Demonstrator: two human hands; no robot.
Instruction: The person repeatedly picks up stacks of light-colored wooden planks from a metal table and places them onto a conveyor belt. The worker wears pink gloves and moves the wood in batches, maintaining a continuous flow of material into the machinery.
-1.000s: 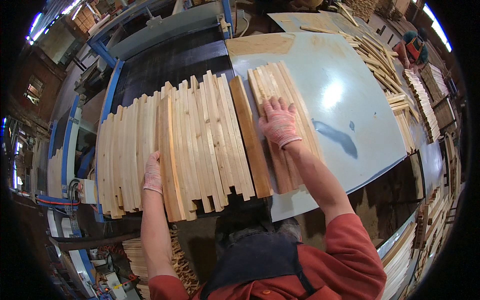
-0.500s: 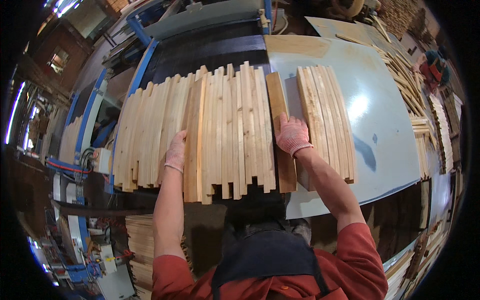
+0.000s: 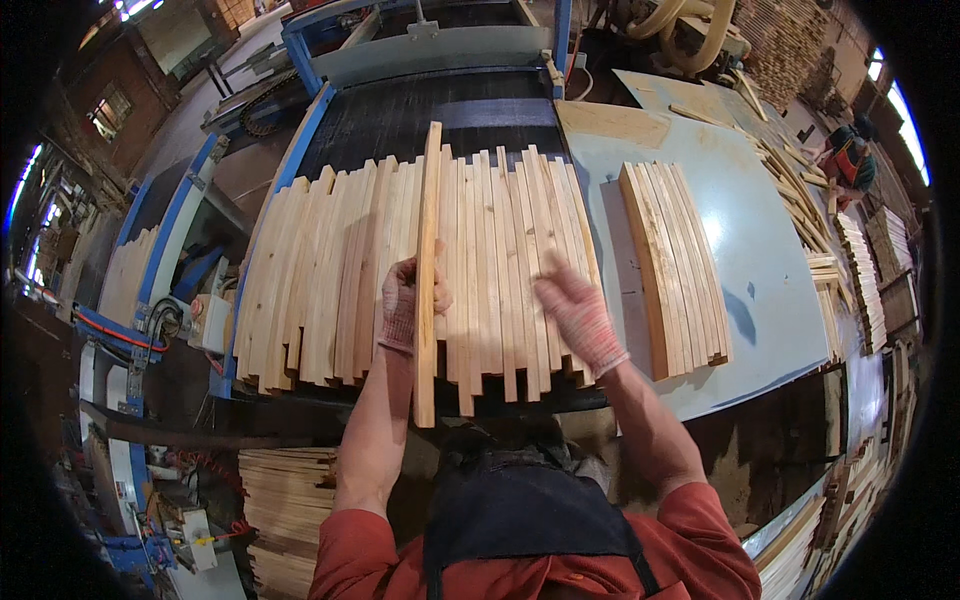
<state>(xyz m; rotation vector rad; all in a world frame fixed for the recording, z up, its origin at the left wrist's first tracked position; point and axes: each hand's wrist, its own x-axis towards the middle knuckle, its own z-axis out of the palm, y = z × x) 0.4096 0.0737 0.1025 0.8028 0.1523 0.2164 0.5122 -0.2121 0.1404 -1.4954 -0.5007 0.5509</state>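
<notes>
A long row of pale wooden strips point(image 3: 500, 290) lies side by side on a dark belt, their ends uneven. My left hand point(image 3: 400, 300), in a pinkish knit glove, is wrapped round one wooden strip point(image 3: 428, 350) and holds it on edge above the row, its length pointing away from me. Over the right part of the row hovers my right hand point(image 3: 580, 315), gloved likewise and blurred by motion. Its fingers look apart, with nothing visible in them. To its right, a smaller group of strips point(image 3: 680, 270) sits on a grey sheet-topped table.
The dark belt point(image 3: 400, 115) runs back under a blue-framed machine point(image 3: 440, 55). The pale grey table point(image 3: 770, 300) adjoins it on the right. Loose strips point(image 3: 795, 205) are heaped beyond, near another person point(image 3: 850, 160). Stacked strips point(image 3: 285, 500) stand low at the left.
My left hand has raised a strip off the row. My right hand has let go of the strip at the row's right end, which now lies closer against the others.
</notes>
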